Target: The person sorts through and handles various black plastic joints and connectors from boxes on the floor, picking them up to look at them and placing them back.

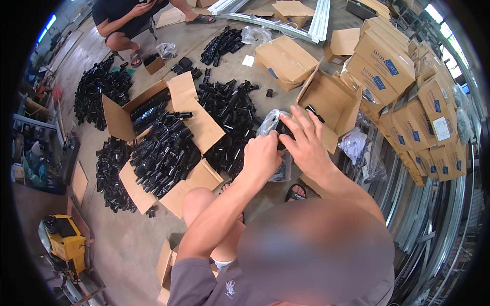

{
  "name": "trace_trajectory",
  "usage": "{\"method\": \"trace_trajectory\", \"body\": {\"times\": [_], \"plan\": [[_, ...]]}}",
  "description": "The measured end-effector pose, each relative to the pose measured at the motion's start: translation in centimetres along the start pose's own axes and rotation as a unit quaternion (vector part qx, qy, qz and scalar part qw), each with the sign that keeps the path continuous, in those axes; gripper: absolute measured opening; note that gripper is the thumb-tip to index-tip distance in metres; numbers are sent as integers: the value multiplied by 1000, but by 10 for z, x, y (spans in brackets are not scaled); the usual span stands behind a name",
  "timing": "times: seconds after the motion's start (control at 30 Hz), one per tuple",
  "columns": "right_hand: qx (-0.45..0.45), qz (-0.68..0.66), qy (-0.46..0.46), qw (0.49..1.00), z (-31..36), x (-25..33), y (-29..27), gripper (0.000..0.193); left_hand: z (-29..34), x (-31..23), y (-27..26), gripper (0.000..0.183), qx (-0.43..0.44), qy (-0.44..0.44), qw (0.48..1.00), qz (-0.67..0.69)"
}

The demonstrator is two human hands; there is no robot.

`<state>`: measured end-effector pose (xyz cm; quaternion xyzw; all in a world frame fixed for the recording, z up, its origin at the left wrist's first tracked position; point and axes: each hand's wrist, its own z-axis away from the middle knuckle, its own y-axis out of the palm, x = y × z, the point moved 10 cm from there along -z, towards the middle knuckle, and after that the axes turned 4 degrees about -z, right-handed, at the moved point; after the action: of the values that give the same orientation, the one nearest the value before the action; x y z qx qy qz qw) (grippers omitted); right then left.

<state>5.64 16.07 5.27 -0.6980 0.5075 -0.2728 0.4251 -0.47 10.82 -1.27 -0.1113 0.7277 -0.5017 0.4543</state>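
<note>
A clear plastic bag [270,122] is bunched up in front of me, over the floor between the black piles and an open carton. My left hand [263,155] is closed around the bag's gathered part, and some clear plastic shows below the fist. Beside it, my right hand [309,145] has its fingers stretched and apart, with the fingertips at the bag's edge. The bag's contents are mostly hidden by my hands. Just beyond the right hand stands the open cardboard box [334,97], with a black part [314,113] at its near side.
An open carton [209,122] heaped with black plastic parts [166,153] stands left, among loose piles [229,107]. Sealed cartons [380,66] are stacked right, near metal profiles [408,204]. Another person [127,23] sits at the far left. A yellow machine [69,242] stands near left.
</note>
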Motion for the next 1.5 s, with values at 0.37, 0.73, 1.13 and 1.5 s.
{"method": "trace_trajectory", "body": {"times": [0.37,0.73,1.13,1.5], "plan": [[33,-19,0,999,7,-1,9,17,-1,1,1,34,-5,-20,1000,12],[-148,-131,32,980,12,-26,-38,26,6,0,-35,48,-55,-42,989,132],[48,-685,354,635,52,-79,56,41,10,6,-28,51,-11,-86,939,333],[-21,-660,296,690,44,-77,16,37,13,-4,-36,43,-22,-21,950,312]]}}
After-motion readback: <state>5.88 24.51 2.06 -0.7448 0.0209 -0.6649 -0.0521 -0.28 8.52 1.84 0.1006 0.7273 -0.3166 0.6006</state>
